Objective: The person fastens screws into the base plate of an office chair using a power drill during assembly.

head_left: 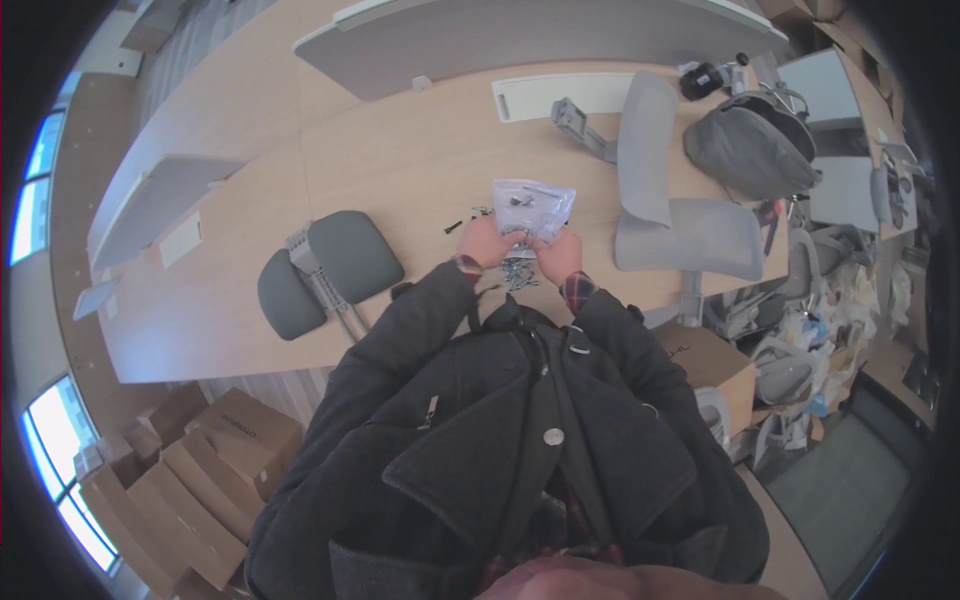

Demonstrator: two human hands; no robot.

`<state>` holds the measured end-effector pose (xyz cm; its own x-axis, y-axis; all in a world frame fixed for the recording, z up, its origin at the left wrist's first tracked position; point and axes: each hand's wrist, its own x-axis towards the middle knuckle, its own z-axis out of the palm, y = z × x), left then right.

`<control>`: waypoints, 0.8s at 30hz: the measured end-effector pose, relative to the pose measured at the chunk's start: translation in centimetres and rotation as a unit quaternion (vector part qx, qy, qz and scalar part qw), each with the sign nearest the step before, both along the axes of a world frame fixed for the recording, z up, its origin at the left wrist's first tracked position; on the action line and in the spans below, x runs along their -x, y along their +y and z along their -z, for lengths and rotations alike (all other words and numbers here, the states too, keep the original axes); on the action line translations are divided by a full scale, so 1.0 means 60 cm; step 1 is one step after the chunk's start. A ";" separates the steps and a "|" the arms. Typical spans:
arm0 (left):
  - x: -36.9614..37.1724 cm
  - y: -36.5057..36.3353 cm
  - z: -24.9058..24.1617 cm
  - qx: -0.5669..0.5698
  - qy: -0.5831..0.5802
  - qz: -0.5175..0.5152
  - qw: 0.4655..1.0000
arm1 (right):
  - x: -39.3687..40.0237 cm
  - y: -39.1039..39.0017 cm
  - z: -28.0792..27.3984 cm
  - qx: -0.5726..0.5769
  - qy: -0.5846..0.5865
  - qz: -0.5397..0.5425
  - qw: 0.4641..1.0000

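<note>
By the pale wood counter's (400, 150) near edge are one translucent plastic bag (546, 206) and two dark-grey rounded pads (356, 256). Toward the right edge are two light-grey curved panels (648, 140) and one grey fabric bag (745, 152).

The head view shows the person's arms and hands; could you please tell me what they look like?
Both sleeves are dark, with reddish plaid cuffs showing past their ends. The left hand and right hand wear no gloves.

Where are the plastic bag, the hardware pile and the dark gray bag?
Plastic bag (540, 208): head view, on its front face.
Hardware pile (518, 273): head view, on its middle.
Dark gray bag (745, 152): head view, on its side.
</note>
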<state>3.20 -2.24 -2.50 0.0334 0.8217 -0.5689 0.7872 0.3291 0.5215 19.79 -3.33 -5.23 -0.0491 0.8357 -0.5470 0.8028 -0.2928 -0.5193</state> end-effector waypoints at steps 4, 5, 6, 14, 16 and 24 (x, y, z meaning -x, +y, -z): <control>0.039 -0.002 -0.007 0.142 -0.182 -0.056 0.971 | -0.026 0.004 -0.017 0.031 0.140 0.087 0.986; 0.041 -0.002 -0.008 0.165 -0.185 -0.078 0.966 | -0.026 0.007 -0.026 0.055 0.167 0.097 0.980; 0.040 -0.004 -0.010 0.178 -0.186 -0.087 0.962 | -0.025 0.005 -0.031 0.067 0.180 0.104 0.976; 0.020 -0.011 0.024 0.041 -0.041 -0.002 0.998 | -0.004 -0.013 -0.006 -0.048 0.039 -0.010 0.998; 0.008 -0.010 0.019 0.019 -0.009 0.016 1.000 | 0.003 -0.015 0.004 -0.083 -0.015 -0.066 0.994; 0.000 -0.023 0.040 -0.057 0.085 0.008 0.995 | 0.056 -0.018 -0.041 -0.096 -0.051 -0.079 0.991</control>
<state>3.19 -3.61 -4.90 -0.0425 0.8809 -0.4713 0.8715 0.2633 0.4136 16.44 -4.43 -2.77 -0.1405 0.9112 -0.3873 0.8815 -0.0629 -0.4679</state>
